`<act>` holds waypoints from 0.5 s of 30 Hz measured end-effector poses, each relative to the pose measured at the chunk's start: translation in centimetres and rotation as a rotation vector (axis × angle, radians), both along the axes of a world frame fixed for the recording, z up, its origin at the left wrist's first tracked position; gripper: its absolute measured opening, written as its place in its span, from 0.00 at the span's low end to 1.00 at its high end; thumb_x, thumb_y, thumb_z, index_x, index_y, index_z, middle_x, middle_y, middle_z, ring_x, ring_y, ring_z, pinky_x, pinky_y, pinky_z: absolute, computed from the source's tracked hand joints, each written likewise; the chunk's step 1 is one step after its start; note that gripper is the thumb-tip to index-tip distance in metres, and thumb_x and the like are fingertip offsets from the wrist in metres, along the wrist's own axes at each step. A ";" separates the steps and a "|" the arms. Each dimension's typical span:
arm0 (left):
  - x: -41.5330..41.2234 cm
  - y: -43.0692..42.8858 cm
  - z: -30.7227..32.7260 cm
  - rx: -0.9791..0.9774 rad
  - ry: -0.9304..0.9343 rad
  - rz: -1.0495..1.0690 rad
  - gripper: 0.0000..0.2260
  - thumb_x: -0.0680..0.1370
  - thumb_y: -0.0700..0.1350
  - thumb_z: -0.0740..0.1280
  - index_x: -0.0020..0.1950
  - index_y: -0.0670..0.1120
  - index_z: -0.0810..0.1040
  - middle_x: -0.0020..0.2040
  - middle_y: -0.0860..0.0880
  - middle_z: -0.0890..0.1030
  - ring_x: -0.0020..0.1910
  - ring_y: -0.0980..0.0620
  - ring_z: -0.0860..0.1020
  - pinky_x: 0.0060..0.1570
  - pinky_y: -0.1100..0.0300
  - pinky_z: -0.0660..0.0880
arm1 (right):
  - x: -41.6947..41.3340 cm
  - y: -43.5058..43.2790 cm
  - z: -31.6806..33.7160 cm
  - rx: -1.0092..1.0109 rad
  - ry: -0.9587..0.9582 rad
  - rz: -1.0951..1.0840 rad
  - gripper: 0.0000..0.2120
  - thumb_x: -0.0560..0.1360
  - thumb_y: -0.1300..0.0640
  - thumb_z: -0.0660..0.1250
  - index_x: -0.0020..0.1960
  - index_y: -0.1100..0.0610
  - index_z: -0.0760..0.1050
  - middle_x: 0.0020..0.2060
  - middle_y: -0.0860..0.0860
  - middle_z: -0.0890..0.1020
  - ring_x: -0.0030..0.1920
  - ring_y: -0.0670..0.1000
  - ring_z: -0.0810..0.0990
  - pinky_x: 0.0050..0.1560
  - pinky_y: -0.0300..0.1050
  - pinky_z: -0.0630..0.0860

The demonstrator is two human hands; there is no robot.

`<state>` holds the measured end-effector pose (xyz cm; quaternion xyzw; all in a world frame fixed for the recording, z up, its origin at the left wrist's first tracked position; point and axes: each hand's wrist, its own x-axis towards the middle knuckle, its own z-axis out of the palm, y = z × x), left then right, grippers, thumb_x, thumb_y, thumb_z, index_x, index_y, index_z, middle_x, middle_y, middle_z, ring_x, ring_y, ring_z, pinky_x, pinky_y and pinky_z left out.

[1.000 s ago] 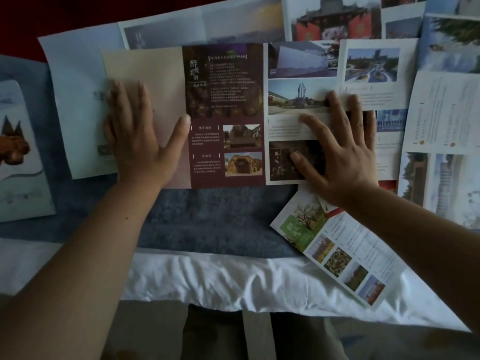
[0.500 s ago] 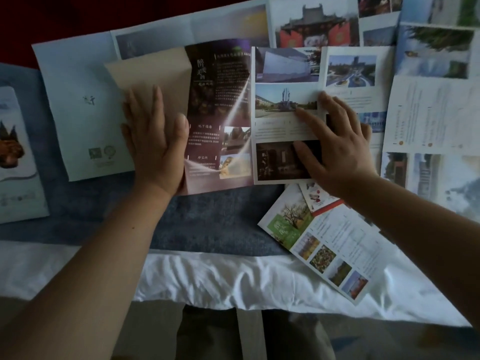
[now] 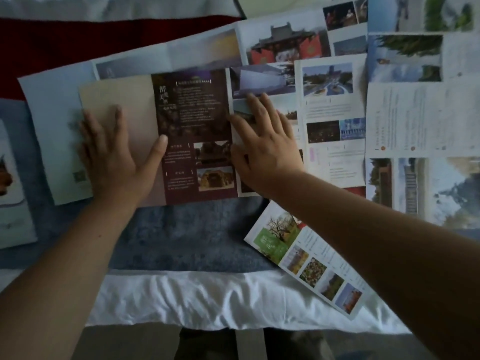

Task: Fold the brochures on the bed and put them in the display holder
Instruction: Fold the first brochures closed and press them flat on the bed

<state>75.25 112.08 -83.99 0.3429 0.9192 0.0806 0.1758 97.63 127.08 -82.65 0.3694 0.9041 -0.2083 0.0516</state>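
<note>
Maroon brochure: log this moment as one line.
maroon brochure: unfolded, flat on bed | left hand: flat on beige panel | right hand: flat on photo panel | display holder: not in view

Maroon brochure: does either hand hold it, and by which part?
Neither grips the brochure. The left hand lies flat on its beige panel, the right hand on its photo panel.

The brochure point(image 3: 192, 131) is smooth printed paper, and its beige panel looks matt. Under it the blue-grey blanket point(image 3: 181, 235) is fuzzy, napped cloth. The white sheet point(image 3: 207, 300) at the near edge is thin, creased cloth with a slight sheen.
</note>
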 end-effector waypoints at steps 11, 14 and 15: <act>2.3 2.0 1.2 0.077 -0.270 -0.123 0.46 0.74 0.77 0.48 0.84 0.55 0.37 0.85 0.47 0.38 0.83 0.46 0.37 0.79 0.42 0.35 | 0.2 -1.1 -0.6 0.007 -0.037 0.064 0.29 0.84 0.37 0.48 0.83 0.44 0.53 0.83 0.55 0.48 0.83 0.57 0.44 0.82 0.55 0.43; 4.9 2.8 2.0 0.110 -0.305 -0.169 0.43 0.75 0.75 0.49 0.84 0.59 0.37 0.84 0.46 0.36 0.82 0.46 0.34 0.77 0.42 0.32 | 1.2 -0.5 -0.1 -0.006 -0.061 0.095 0.30 0.84 0.39 0.50 0.83 0.44 0.52 0.84 0.52 0.48 0.83 0.55 0.43 0.82 0.55 0.42; 5.8 3.1 2.2 0.120 -0.318 -0.162 0.42 0.75 0.74 0.50 0.83 0.60 0.37 0.84 0.45 0.35 0.82 0.45 0.33 0.77 0.41 0.32 | 1.9 -0.2 0.1 -0.003 -0.074 0.090 0.30 0.83 0.40 0.52 0.83 0.44 0.53 0.84 0.52 0.49 0.83 0.55 0.42 0.82 0.55 0.42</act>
